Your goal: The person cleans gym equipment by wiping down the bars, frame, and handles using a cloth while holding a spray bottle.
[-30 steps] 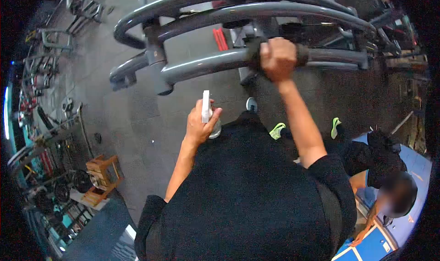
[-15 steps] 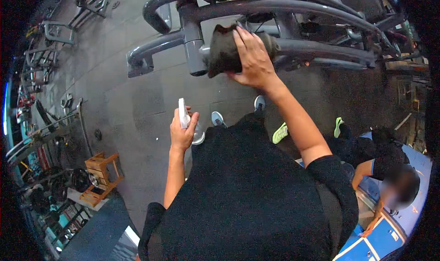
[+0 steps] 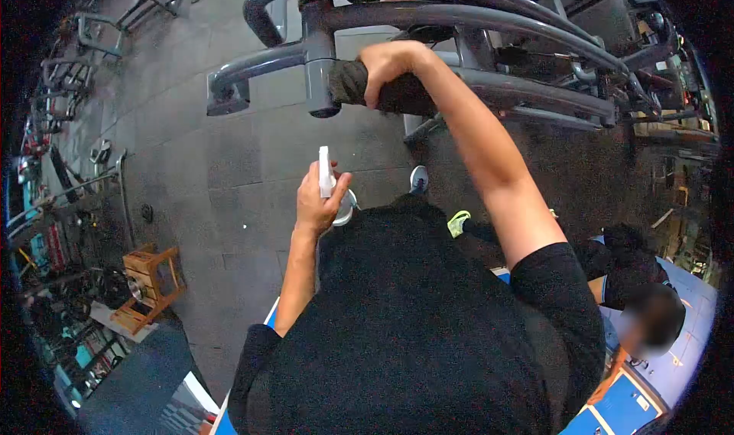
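Observation:
My right hand (image 3: 390,62) grips a dark cloth (image 3: 349,82) folded around a grey tubular bar, close to the upright end post (image 3: 321,87) of a gym machine. The thumb hangs over the near side of the cloth, and the other fingers are mostly hidden behind the bar. Lower and to the left, my left hand (image 3: 312,206) is closed around a spray bottle with a white trigger head (image 3: 326,173). Part of its clear body shows beside the thumb. The bottle is held upright, apart from the machine.
Curved grey machine tubes (image 3: 459,13) cross the top of the view. A wooden step stool (image 3: 153,282) stands at lower left, near racks and weight plates. At right, another person in dark clothes (image 3: 634,271) bends over a blue-fronted cabinet (image 3: 631,404).
My right hand has turned from lying flat over the cloth to wrapping it round the bar. My left hand with the spray bottle appears slightly farther right. The other person has shifted slightly.

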Action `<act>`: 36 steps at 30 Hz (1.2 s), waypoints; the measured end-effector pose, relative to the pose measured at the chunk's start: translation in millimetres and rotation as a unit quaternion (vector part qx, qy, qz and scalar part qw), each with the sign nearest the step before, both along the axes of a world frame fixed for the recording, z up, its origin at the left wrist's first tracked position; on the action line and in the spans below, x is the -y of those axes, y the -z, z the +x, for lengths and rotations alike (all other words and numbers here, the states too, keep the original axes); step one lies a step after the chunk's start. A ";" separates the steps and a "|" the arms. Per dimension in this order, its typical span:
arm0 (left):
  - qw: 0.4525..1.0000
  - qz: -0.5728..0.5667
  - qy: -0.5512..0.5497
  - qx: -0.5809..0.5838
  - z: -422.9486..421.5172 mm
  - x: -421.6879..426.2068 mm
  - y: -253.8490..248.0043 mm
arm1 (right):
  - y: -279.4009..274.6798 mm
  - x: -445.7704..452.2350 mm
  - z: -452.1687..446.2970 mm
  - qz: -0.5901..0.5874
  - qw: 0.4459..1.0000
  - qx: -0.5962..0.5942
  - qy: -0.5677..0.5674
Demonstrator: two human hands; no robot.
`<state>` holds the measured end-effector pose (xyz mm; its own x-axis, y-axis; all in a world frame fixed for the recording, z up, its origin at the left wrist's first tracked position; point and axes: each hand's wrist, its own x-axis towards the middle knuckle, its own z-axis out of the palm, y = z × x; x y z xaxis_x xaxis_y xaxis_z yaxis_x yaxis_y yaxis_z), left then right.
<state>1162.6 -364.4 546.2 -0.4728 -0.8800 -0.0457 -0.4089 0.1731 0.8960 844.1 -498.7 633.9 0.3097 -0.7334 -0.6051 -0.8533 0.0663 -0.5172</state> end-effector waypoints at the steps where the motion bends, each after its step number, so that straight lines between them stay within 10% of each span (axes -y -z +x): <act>1: 1.000 -0.016 0.007 -0.009 -1.4 0.7 -1.3 | -11.1 -12.2 12.1 -0.058 0.997 -0.055 0.011; 3: 1.000 0.004 -0.012 -0.010 0.4 -6.2 -7.5 | -16.2 -52.8 35.4 -0.259 0.950 -0.149 0.091; 5: 0.996 0.067 -0.039 -0.033 4.9 -7.7 -8.5 | 28.6 -71.3 52.8 -0.593 0.775 -0.179 0.127; 8: 0.999 0.002 -0.052 -0.009 10.1 -11.6 5.2 | 37.9 -65.8 50.3 -0.579 0.768 -0.242 0.128; 11: 0.997 -0.007 -0.073 -0.003 14.8 -11.8 9.2 | 16.5 -57.5 37.5 -0.519 0.830 -0.194 0.057; 14: 0.998 0.002 -0.065 -0.009 13.4 -7.8 7.4 | -0.8 -23.8 14.5 -0.224 0.972 -0.068 0.011; 17: 0.999 -0.039 -0.017 0.009 7.1 -4.7 -8.7 | -12.8 -2.2 10.4 0.065 0.995 0.055 0.046; 21: 0.998 -0.033 -0.018 -0.048 7.8 -7.3 -14.9 | -8.0 -42.4 28.7 -0.237 0.960 -0.122 0.082; 23: 0.996 0.020 -0.049 -0.068 16.0 -11.4 -18.6 | 28.4 -71.7 52.1 -0.578 0.790 -0.147 0.139; 26: 0.995 0.020 -0.095 -0.035 32.0 -21.0 -9.1 | 50.7 -74.8 58.0 -0.634 0.721 -0.239 0.142; 29: 0.992 0.030 -0.120 -0.018 41.5 -14.3 1.3 | 25.6 -56.1 46.1 -0.590 0.763 -0.240 0.109; 32: 0.993 0.036 -0.111 -0.025 41.6 -11.2 -2.1 | -1.8 -17.3 14.4 -0.174 0.983 -0.060 -0.006; 36: 0.999 -0.036 -0.036 0.001 30.0 9.9 -11.0 | 12.6 5.9 2.6 0.004 0.999 0.051 -0.002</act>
<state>1192.6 -374.2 557.2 -0.4082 -0.9127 0.0177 -0.4240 0.2068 0.8817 846.7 -504.6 621.3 0.3735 -0.7276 -0.5755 -0.7962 0.0669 -0.6013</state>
